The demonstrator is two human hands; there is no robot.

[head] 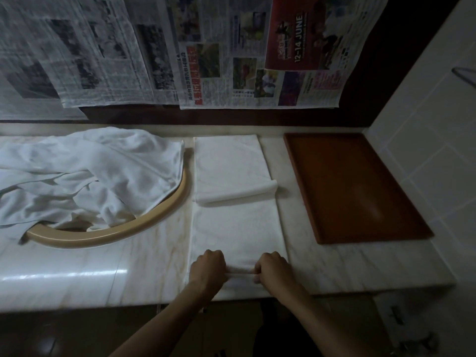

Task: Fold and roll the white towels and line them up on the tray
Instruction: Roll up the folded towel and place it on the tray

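- one pale marble desk (144,261) runs along a dark wall, with white tile on the right wall and newspaper sheets (164,52) hanging over the back.
- one beige sink rim (164,210) curves out of the desk on the left.
- one brown tray (358,186) sits on the desk at the right, nothing on it.
- one long folded towel (237,228) lies flat between the sink and the tray, its far part doubled back in a loose fold.
- one heap of loose white towels (85,171) covers most of the sink; how many cannot be told.
- two hands work at the towel's near end: the left hand (208,269) and the right hand (273,270) are curled, each pinching the rolled-up near edge.
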